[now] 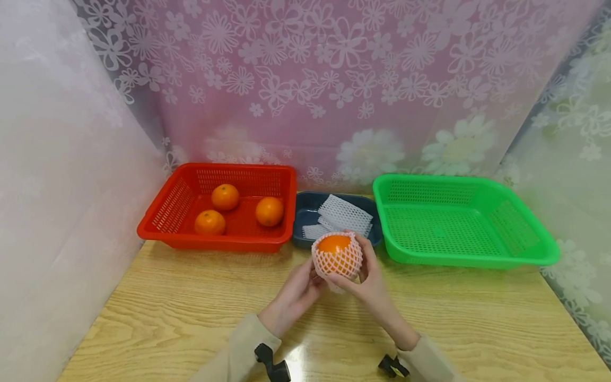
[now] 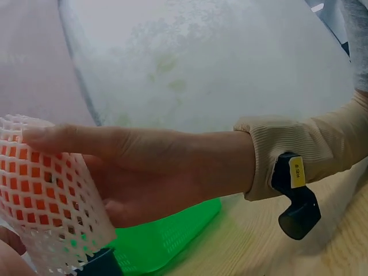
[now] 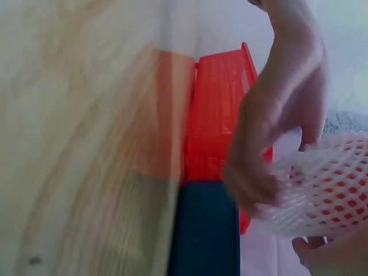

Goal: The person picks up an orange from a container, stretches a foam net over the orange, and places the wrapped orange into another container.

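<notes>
Sleeving the orange [image 1: 335, 244]: I'm apparently fitting one foam net [image 1: 340, 264], the fruit's top showing bare; next probably calls for drawing it higher.
Right hand [image 1: 371, 289]: I'm curving thumb and fingers round the netted fruit, before the blue tray [image 1: 308, 204].
Left hand [image 1: 297, 292]: I'm gripping the net's lower side.
Red basket [image 1: 215, 242]: three oranges [image 1: 225, 197] are lying inside.
Blue tray: spare nets [image 1: 345, 213] are overlapping, at least two.
</notes>
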A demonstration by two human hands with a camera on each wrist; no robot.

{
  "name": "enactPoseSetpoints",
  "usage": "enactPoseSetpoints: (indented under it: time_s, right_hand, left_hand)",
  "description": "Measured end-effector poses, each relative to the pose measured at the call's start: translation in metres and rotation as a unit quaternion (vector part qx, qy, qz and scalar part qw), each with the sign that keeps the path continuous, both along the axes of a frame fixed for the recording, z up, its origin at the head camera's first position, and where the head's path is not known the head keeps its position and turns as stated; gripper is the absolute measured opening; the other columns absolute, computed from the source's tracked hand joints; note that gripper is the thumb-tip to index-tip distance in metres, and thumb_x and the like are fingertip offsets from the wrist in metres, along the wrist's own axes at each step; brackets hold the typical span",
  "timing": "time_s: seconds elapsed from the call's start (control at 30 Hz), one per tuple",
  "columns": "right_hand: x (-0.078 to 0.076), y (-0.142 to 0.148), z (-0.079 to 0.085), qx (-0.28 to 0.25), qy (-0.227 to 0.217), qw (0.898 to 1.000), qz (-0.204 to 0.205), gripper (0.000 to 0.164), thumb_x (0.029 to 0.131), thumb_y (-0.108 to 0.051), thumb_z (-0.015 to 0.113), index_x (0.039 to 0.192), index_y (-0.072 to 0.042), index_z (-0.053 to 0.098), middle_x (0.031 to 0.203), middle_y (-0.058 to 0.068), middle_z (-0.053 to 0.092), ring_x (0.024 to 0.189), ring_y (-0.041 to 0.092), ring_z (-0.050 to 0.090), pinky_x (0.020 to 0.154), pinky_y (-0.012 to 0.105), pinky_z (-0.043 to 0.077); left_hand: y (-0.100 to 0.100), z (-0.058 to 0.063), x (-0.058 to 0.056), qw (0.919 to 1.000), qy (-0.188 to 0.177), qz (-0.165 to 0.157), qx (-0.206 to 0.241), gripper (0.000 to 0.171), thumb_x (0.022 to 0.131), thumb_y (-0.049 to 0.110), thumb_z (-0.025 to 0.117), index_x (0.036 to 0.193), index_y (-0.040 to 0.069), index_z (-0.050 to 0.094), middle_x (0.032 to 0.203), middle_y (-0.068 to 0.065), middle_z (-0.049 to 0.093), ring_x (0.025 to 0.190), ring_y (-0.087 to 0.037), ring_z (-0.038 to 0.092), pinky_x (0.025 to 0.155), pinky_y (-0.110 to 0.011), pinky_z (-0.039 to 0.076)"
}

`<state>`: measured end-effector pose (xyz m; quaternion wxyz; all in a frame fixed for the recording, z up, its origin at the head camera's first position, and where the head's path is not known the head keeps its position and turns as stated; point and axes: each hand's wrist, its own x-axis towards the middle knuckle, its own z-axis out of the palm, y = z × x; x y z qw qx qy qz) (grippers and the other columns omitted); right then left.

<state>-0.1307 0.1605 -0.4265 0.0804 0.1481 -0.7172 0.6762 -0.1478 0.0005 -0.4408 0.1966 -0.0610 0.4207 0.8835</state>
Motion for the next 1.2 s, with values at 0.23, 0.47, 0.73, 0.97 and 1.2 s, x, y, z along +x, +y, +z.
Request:
enactPoseSetpoints:
  time_s: [0.23, 0.47, 0.73, 0.97, 1.2]
  right_hand:
    - [-0.004, 0.007, 0.006, 0.039, -0.103, 0.994, -0.022, 0.074, 0.095, -0.013, 0.068, 0.157, -0.020, 0.029, 0.152, 0.009, 0.039, 0.128, 0.026, 0.047, 0.096, 0.028, 0.048]
    - [-0.005, 0.005, -0.002, 0.052, -0.127, 0.990, 0.019, 0.070, 0.093, -0.017, 0.071, 0.151, -0.016, 0.032, 0.142, 0.018, 0.044, 0.121, 0.032, 0.052, 0.093, 0.037, 0.051]
    - [-0.005, 0.005, -0.003, 0.060, -0.120, 0.991, 0.007, 0.066, 0.092, -0.017, 0.072, 0.148, -0.011, 0.037, 0.137, 0.017, 0.048, 0.116, 0.026, 0.053, 0.091, 0.034, 0.051]
    - [-0.018, 0.042, 0.029, 0.085, -0.073, 0.990, -0.090, 0.071, 0.094, -0.017, 0.071, 0.154, -0.019, 0.033, 0.142, 0.012, 0.045, 0.117, 0.021, 0.053, 0.086, 0.024, 0.053]
    - [-0.052, 0.106, 0.046, 0.177, 0.001, 0.968, -0.178, 0.081, 0.091, -0.017, 0.077, 0.156, -0.014, 0.029, 0.146, 0.016, 0.040, 0.124, 0.025, 0.048, 0.089, 0.028, 0.050]
  left_hand:
    - [-0.004, 0.012, -0.006, 0.9811, 0.138, -0.010, -0.135, 0.052, 0.109, 0.035, 0.040, 0.153, 0.008, 0.041, 0.152, -0.007, 0.045, 0.140, -0.025, 0.039, 0.121, -0.051, 0.024]
    - [0.000, 0.012, -0.004, 0.9273, 0.290, -0.039, -0.233, 0.045, 0.112, 0.029, 0.034, 0.155, 0.016, 0.038, 0.157, -0.004, 0.040, 0.141, -0.024, 0.038, 0.119, -0.049, 0.027]
    - [0.001, 0.007, -0.002, 0.8993, 0.329, -0.011, -0.288, 0.042, 0.112, 0.028, 0.033, 0.151, 0.013, 0.043, 0.153, -0.005, 0.045, 0.139, -0.023, 0.042, 0.116, -0.048, 0.033]
    - [-0.012, 0.018, -0.014, 0.8898, 0.341, 0.029, -0.302, 0.045, 0.112, 0.028, 0.033, 0.145, 0.003, 0.052, 0.148, -0.012, 0.052, 0.139, -0.030, 0.045, 0.116, -0.054, 0.033]
    - [-0.025, 0.025, -0.024, 0.8995, 0.325, 0.067, -0.285, 0.042, 0.112, 0.025, 0.036, 0.122, -0.004, 0.065, 0.127, -0.019, 0.065, 0.123, -0.033, 0.058, 0.105, -0.054, 0.043]
